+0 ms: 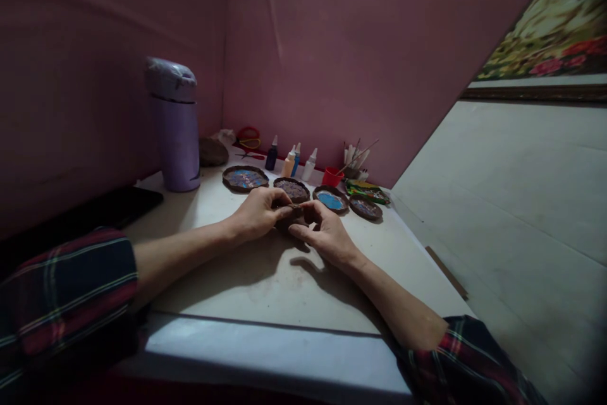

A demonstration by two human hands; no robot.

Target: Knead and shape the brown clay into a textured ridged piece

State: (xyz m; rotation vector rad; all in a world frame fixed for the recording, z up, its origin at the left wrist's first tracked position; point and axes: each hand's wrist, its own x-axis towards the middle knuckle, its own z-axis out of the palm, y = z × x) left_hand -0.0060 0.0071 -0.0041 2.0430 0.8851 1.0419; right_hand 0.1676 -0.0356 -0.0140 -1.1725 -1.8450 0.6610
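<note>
Over a white desk (pixel 237 285), the left hand (pixel 258 212) and right hand (pixel 327 234) pinch a small brown piece (pixel 293 218) between their fingers.

Through my feed I'm looking at pink panels (pixel 332 57) standing left of and behind the table (pixel 313 285), meeting in a corner beyond its far left end. On the table's right I've got a pale wall (pixel 516 171), seams running across it, and above, a framed picture (pixel 550 38) with red and pink flowers, cut off by my view. The table's top is off-white, with a bluish-white front below its near edge. Light's dim here, the pink left side falling into shadow.
</note>
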